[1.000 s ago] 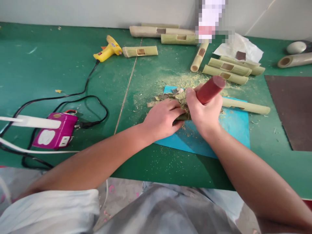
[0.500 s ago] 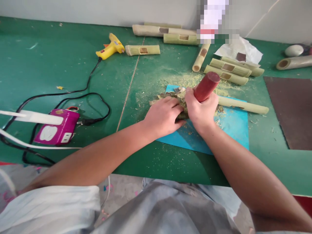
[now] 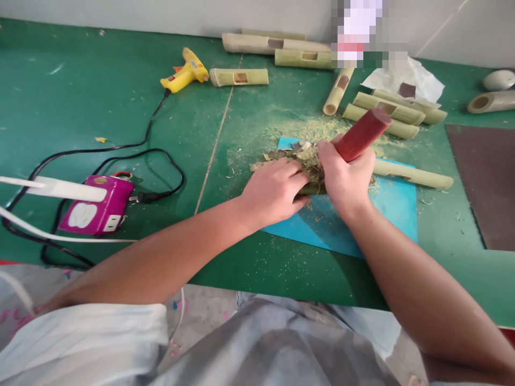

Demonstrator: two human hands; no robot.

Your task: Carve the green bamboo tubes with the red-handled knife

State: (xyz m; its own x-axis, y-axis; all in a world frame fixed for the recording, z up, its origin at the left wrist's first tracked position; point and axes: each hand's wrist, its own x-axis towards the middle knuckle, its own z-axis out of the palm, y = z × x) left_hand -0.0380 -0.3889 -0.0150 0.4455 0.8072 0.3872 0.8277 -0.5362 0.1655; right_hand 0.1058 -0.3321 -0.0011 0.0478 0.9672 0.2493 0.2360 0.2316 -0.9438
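Leaning further toward half past one than before, the red handle (image 3: pixel 364 135) is clamped in the right hand (image 3: pixel 349 179); left hand (image 3: pixel 276 190) fingers grip the bamboo piece (image 3: pixel 314 189) at their three o'clock, suggesting ongoing working strokes.

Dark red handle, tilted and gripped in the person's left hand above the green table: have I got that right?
Not quite: the head view shows the dark red handle gripped in the right hand. It is indeed tilted, above the green table.
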